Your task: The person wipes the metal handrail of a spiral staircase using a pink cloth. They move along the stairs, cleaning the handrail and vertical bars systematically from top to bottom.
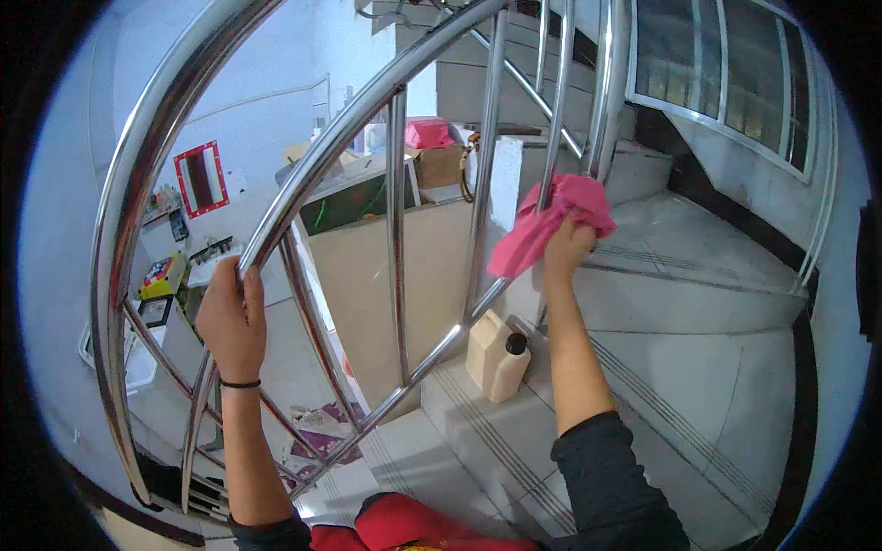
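Observation:
A shiny metal stair railing [365,113] curves across the view, with upright balusters [397,227] and a sloping lower rail [434,350]. My left hand [233,317], with a dark band at the wrist, grips the upper handrail at the left. Bunched in my right hand [568,249] is a pink cloth [527,237]. The cloth lies against the lower rail near a baluster and the thick post [608,89], and it hides that part of the metal. My right fingers are partly covered by the cloth.
A beige plastic jug [493,365] with a black cap stands on a tiled step below the rail. Tiled stairs [689,386] rise at the right beneath a barred window [716,76]. Beyond the railing are a cardboard box [439,167], a red-framed mirror [201,179] and a patterned cloth [320,437] on the floor.

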The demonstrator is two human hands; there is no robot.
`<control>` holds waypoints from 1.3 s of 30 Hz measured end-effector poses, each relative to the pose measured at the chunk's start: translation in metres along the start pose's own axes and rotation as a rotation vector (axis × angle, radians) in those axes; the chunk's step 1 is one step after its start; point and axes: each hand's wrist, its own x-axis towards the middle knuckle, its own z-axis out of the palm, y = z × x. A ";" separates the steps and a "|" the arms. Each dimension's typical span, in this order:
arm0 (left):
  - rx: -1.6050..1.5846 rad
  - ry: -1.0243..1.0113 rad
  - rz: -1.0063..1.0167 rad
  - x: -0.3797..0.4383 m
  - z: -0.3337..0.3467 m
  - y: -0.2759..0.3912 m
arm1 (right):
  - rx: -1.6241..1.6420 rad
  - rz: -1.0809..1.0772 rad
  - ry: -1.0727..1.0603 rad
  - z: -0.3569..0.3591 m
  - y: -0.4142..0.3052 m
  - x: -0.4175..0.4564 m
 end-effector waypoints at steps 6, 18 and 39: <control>0.004 -0.017 -0.033 0.000 -0.003 -0.003 | 0.208 0.021 0.232 -0.006 -0.020 -0.015; 0.057 0.052 0.022 0.000 0.001 -0.003 | 0.289 0.717 -0.010 0.024 0.058 0.054; -0.045 -0.125 -0.048 0.002 -0.010 -0.010 | -0.424 -0.672 -0.766 -0.065 -0.028 -0.065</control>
